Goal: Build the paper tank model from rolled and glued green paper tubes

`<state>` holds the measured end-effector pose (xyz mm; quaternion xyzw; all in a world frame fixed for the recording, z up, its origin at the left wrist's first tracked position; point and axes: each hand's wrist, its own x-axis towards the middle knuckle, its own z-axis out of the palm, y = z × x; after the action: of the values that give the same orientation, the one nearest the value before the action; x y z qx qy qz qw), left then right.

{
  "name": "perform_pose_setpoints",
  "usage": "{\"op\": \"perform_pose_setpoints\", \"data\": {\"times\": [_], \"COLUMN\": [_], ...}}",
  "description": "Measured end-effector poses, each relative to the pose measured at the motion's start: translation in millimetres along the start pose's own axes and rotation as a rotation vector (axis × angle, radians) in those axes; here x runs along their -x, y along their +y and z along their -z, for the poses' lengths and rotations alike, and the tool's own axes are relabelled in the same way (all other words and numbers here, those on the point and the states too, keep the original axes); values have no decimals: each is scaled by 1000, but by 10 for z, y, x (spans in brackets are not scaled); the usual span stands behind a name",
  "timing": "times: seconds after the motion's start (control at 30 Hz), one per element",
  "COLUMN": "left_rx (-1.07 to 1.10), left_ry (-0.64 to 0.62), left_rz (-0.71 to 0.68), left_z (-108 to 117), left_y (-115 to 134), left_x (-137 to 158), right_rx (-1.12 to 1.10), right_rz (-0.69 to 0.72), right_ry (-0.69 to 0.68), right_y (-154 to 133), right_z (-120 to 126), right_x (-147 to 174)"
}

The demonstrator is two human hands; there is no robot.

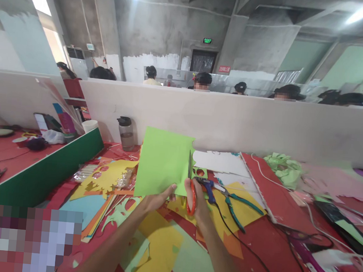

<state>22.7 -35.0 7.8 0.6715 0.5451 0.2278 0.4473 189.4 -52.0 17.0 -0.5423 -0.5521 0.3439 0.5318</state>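
A bright green sheet of paper is held up over the table, its lower edge pinched by my left hand, thumb on the near face. My right hand is closed round the orange handles of a pair of scissors. The blades point upward along the sheet's right edge, where a scalloped cut shows. Whether the blades are parted I cannot make out. Just right of that hand lie a blue glue gun and teal-handled pliers. Yellow paper and pale green paper lie below my hands.
A green board stands along the left, with a water bottle behind. A white partition closes the far side. Cords and a purple power strip lie at right. Crumpled green paper sits far right. Several people are beyond the partition.
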Motion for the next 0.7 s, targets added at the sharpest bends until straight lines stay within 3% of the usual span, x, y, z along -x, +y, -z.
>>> {"op": "perform_pose_setpoints", "data": {"times": [0.13, 0.47, 0.7], "left_rx": [-4, -35, -36], "left_ry": [-27, -66, -31], "left_rz": [24, 25, -9], "left_z": [2, -53, -52], "left_y": [-11, -112, -62], "left_x": [-3, -45, -29], "right_rx": [-53, 69, 55], "right_rz": [-22, 66, 87], "right_ry": [-4, 72, 106], "right_y": [-1, -55, -80], "right_z": [-35, 38, 9], "right_x": [16, -6, -8]}}
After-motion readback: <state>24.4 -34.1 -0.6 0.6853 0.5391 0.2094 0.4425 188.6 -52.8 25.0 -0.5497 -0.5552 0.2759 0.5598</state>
